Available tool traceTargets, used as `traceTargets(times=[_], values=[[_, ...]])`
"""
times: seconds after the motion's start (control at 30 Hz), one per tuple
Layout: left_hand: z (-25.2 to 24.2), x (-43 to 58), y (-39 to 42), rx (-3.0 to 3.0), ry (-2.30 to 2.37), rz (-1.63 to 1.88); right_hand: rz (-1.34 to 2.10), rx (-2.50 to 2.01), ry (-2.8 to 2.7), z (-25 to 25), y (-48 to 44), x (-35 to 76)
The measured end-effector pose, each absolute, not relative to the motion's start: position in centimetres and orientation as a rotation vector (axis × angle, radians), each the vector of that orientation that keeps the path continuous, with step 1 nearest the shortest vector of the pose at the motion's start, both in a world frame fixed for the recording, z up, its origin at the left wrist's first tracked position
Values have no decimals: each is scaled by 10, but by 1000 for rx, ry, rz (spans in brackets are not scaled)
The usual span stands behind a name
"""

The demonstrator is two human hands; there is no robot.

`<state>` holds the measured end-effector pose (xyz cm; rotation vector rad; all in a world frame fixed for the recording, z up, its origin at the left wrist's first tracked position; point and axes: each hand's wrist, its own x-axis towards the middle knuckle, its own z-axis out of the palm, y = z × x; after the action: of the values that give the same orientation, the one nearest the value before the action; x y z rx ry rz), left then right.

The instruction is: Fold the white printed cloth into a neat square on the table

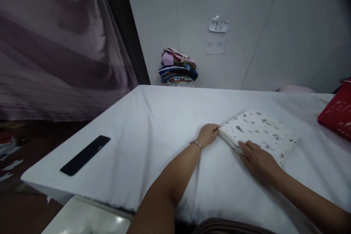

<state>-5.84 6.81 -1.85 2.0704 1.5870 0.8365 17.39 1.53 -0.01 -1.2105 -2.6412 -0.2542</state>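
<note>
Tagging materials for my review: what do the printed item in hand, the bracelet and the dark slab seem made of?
Printed item: fabric, matte, perhaps cotton; thin layers stack at its folded edge.
Bracelet: probably metal, shiny; its thin band shows silvery glints.
Dark slab: glass or plastic, I can't tell which; smooth, with a bright reflected streak.

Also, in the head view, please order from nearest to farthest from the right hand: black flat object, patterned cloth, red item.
1. Patterned cloth: touching the right hand.
2. Red item: at the right edge.
3. Black flat object: left on the table.
</note>
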Motion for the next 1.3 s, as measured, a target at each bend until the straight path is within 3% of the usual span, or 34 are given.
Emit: traceTargets(times=[0.2, 0.9, 1.3], values=[[-26, -64, 66, 2075, 1362, 953, -230, -1195, -2627, -1, 16, 174], [-22, -66, 68, 2052, 1328, 954, -425, -1122, -2423, -17, -13, 198], [-21, -63, 74, 2243, 1762, 769, -417, -1100, -2450, -26, -14, 194]])
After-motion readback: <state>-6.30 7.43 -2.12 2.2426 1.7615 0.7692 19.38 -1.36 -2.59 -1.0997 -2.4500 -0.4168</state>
